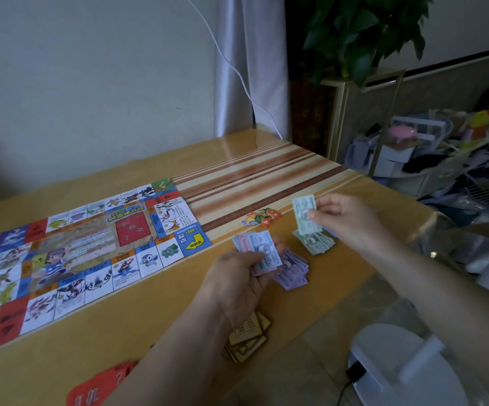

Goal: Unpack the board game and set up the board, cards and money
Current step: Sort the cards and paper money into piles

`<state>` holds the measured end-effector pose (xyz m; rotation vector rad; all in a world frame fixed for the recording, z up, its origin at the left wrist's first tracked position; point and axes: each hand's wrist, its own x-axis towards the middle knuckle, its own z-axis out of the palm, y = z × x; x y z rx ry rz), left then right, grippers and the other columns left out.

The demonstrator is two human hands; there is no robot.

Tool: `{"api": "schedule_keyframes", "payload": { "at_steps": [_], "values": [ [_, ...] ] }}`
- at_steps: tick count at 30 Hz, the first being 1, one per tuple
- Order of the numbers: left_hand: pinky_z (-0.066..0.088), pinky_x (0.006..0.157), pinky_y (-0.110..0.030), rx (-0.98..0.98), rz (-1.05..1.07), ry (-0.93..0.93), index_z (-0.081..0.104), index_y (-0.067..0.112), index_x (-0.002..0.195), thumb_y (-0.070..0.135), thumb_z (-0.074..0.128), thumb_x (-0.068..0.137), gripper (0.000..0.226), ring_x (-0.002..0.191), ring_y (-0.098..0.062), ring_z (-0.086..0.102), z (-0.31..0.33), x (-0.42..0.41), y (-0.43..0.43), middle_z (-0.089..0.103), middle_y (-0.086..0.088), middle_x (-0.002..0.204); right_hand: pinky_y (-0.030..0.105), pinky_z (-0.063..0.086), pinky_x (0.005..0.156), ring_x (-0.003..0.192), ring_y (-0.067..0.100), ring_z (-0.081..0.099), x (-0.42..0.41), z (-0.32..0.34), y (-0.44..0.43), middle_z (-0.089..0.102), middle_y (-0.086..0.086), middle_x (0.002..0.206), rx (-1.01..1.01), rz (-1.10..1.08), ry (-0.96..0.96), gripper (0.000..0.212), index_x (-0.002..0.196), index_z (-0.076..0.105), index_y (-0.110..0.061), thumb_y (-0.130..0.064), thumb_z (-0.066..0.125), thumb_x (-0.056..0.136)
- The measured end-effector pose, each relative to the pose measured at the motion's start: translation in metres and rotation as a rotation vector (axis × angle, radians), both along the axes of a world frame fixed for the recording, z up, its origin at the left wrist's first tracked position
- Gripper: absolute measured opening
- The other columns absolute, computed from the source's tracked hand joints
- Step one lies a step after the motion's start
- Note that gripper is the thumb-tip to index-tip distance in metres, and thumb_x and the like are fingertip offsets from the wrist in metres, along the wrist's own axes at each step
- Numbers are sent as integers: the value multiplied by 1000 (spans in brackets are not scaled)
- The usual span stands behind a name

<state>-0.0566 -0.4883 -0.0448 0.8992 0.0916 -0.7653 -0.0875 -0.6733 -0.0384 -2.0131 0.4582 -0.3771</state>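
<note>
The colourful paper game board (85, 250) lies unfolded on the left of the table (155, 326). My left hand (240, 276) grips a fanned bundle of blue and pink play notes (259, 249). My right hand (345, 219) pinches a single green note (306, 213) just above a small pile of green notes (315, 241). A pile of purple notes (293, 269) lies between the hands. Tan cards (249, 339) sit under my left wrist. Red cards (100, 388) with a question mark lie at the near edge.
A cluster of small coloured star tokens (262, 216) lies beyond the money. A white round device (407, 367) with a black cable stands at the near right. Past the table's right edge are cluttered boxes and bags (442, 159) and a potted plant (363, 33).
</note>
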Motion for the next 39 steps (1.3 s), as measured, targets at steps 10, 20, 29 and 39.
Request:
{"api": "schedule_keyframes", "payload": {
  "at_steps": [10,20,29,39],
  "values": [
    [59,56,-30,108,44,-8,52,-2,110,-7,45,93,19,82,-27,65,0,5,2,65,-20,97,33,45,79,75,8,52,7,-31,-11,49,-15,69,-710,-18,166,35,112,62,-26,-36,71,81],
    [57,58,-26,163,37,-73,61,5,92,-1,53,91,11,61,-16,70,-2,-1,-15,72,-9,68,17,42,62,63,-2,55,-9,-3,38,62,-10,69,-142,220,1,18,75,63,-22,-36,73,78],
    [55,78,-36,0,40,49,50,-2,124,-4,32,97,32,96,-27,65,5,2,-6,68,-17,104,17,47,62,74,2,64,-2,-5,-3,69,-3,86,-10,14,-31,7,95,66,-16,-18,64,89],
    [57,72,-37,1,26,12,43,-3,131,-6,31,99,35,92,-22,65,3,4,-6,67,-14,105,27,41,73,98,24,61,23,-25,-61,66,14,110,-425,-148,149,31,119,61,-8,-20,61,91]
  ]
}}
